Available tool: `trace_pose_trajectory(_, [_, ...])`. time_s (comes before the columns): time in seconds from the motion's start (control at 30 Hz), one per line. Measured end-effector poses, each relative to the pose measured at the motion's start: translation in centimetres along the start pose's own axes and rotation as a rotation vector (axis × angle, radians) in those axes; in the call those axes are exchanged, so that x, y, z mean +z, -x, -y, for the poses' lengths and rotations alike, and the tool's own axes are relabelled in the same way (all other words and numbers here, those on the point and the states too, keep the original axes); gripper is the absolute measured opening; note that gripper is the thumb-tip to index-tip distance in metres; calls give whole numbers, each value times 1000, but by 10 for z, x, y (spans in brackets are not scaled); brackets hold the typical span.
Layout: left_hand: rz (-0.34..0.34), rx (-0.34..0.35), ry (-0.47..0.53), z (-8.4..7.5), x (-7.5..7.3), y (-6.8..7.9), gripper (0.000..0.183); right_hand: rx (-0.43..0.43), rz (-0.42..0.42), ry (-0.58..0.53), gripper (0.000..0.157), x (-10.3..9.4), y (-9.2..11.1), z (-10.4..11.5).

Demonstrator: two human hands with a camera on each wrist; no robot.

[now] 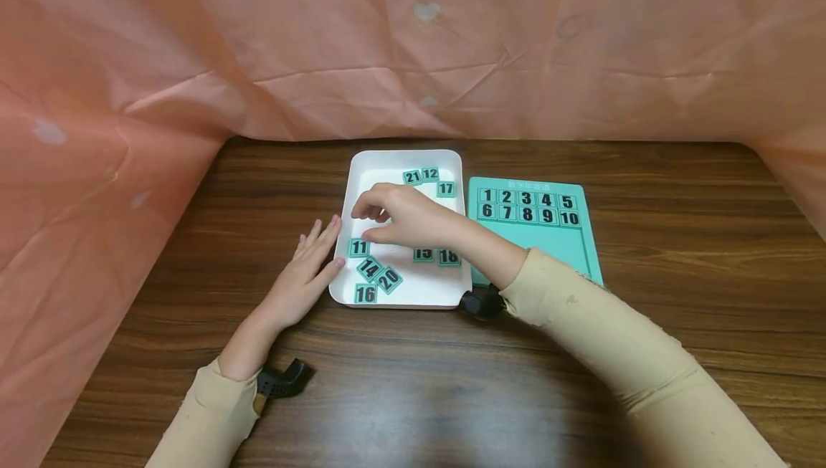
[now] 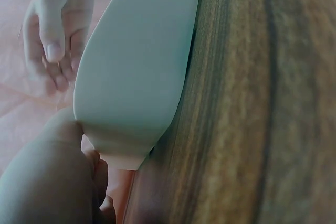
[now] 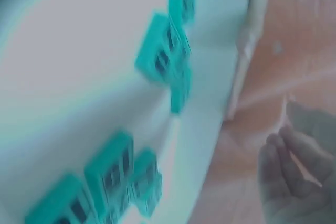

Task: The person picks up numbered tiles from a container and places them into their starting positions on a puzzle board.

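A white tray (image 1: 419,292) holds several teal number tiles. My left hand (image 1: 302,276) rests against the tray's left side, with its fingers mostly straight and its fingertips at the rim. In the left wrist view the thumb meets the tray's edge. Over the tray's left half hovers my right hand (image 1: 413,217), fingers bent and thumb apart, nothing seen between them. Just below its thumb lies the 11 tile (image 1: 359,247). Nearer the front are the 14 tile (image 1: 370,268), the 20 tile (image 1: 388,279) and the 16 tile (image 1: 366,294).
Right of the tray lies a teal board (image 1: 548,239) with numbers 1 to 10 in two rows, partly covered by my right forearm. The 12 tile (image 1: 430,174), 17 tile (image 1: 446,189) and 15 tile (image 1: 423,254) are also in the tray. A pink curtain (image 1: 413,45) hangs behind the table.
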State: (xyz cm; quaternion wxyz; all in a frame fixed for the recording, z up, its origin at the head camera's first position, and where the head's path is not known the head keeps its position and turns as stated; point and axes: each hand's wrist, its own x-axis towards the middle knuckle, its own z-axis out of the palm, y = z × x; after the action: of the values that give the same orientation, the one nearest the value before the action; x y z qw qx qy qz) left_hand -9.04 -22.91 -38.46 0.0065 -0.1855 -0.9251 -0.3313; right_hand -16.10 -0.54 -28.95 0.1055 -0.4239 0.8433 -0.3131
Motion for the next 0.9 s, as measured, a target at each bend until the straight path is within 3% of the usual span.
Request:
trace_pose_trajectory(0.23, [3, -14, 4, 0, -1, 0, 57, 50, 73, 1, 32, 21, -12, -4])
trace_pose_trajectory(0.53, [4, -13, 1, -1, 0, 1, 57, 71, 32, 48, 28, 45, -17, -23])
trace_pose_trajectory(0.73, [6, -13, 7, -2, 0, 1, 57, 42, 79, 149, 32, 51, -20, -27])
trace_pose_trajectory(0.9, [2, -14, 4, -1, -1, 1, 56, 38, 93, 162, 31, 51, -20, -27])
